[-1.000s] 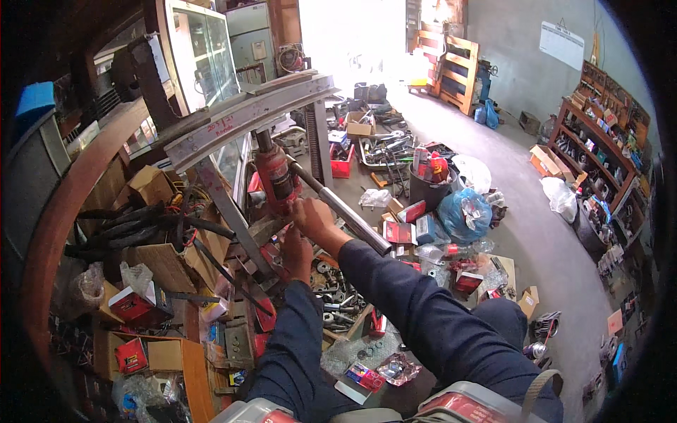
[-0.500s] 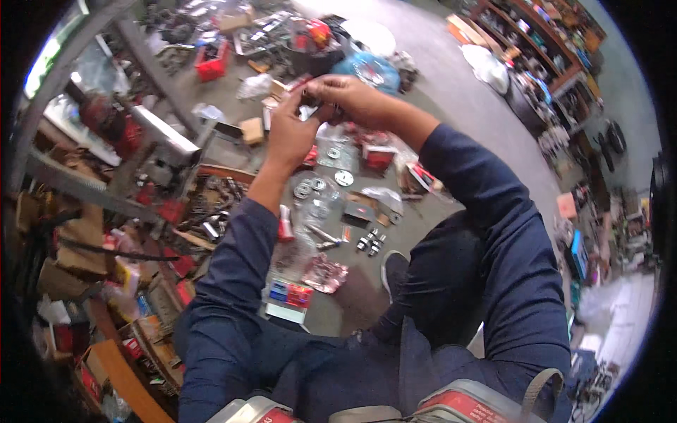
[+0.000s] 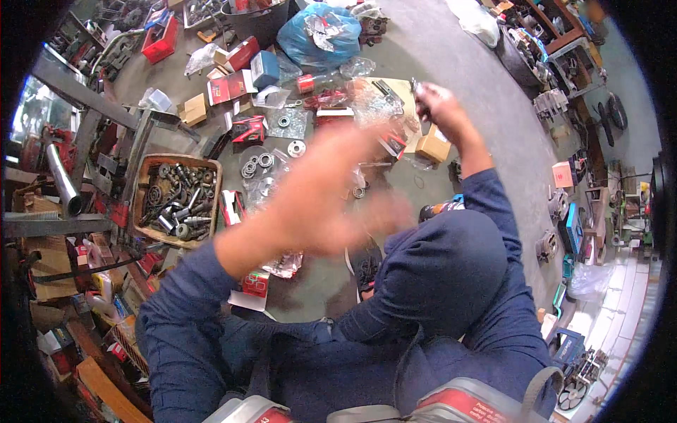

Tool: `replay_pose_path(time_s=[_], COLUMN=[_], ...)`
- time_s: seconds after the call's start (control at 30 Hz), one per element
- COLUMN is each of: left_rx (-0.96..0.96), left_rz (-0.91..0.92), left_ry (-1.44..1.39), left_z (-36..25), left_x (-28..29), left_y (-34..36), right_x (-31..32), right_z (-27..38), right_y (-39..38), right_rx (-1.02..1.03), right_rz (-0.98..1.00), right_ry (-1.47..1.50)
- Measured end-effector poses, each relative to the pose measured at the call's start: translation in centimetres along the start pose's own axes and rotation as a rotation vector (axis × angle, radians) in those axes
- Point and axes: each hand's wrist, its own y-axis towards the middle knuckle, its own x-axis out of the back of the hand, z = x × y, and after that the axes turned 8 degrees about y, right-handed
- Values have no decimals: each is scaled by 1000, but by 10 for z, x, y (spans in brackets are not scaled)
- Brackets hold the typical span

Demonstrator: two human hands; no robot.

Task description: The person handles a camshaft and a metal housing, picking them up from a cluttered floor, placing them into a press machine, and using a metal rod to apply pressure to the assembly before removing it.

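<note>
My left hand is motion-blurred in mid-view, fingers spread and empty, over bearings and plastic wrap. My right hand, at upper right, is closed on a small metal part, its shape partly hidden by my fingers, above a cardboard sheet and near a brown box. A tray of used steel parts lies left of my left hand. My bent knee is below my right hand.
A metal press frame with a steel pipe stands at left. Red boxes, a blue plastic bag and a red crate cover the floor ahead. Wooden shelving and assorted machine parts line the right.
My hands left the press, met in front, then separated: the left opened and swept inward and down, the right moved right with the small part. The view has tilted down to the floor.
</note>
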Motion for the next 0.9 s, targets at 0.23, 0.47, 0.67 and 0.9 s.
replay_pose_path(time_s=[0.23,0.47,0.67,0.9], left_rx=[-125,380,428,496], left_rz=[84,330,402,245], left_ry=[-302,-716,-771,-492], left_z=[-23,18,22,29], left_x=[-117,-130,-117,-78], left_y=[-30,-35,-36,-39], right_x=[15,2,9,8], right_z=[-152,-193,-203,-133], right_y=[16,42,49,21], right_rx=[226,237,-86,-64], right_rz=[-172,-140,-27,11], right_ry=[-1069,-1388,-1296,-465])
